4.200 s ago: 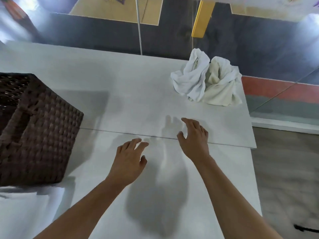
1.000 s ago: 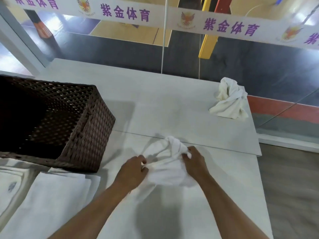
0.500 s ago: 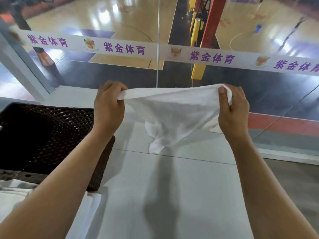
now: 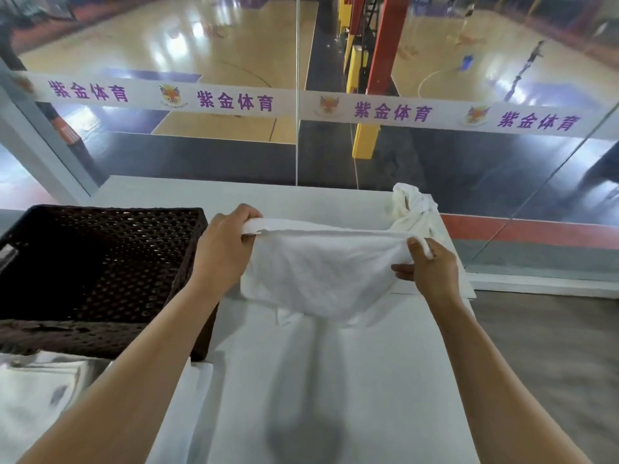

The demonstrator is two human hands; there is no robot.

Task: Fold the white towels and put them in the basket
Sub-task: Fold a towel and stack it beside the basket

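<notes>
A white towel (image 4: 321, 272) hangs stretched between my hands above the white table (image 4: 335, 380), its lower edge reaching the tabletop. My left hand (image 4: 222, 244) grips its top left corner, fingers curled over the hem. My right hand (image 4: 430, 266) pinches the top right corner. A second white towel (image 4: 413, 205) lies crumpled at the table's far right corner. The dark brown woven basket (image 4: 100, 333) stands to the left of my left hand, and I see nothing inside it.
A glass wall (image 4: 301, 145) with a white lettered band runs just behind the table. White cloth (image 4: 40, 390) lies on the near left in front of the basket. The table's right edge drops to a grey floor (image 4: 552, 363).
My hands took one towel from the pile, lifted it and spread it by its top corners. Since half a second ago they have lowered it toward the table.
</notes>
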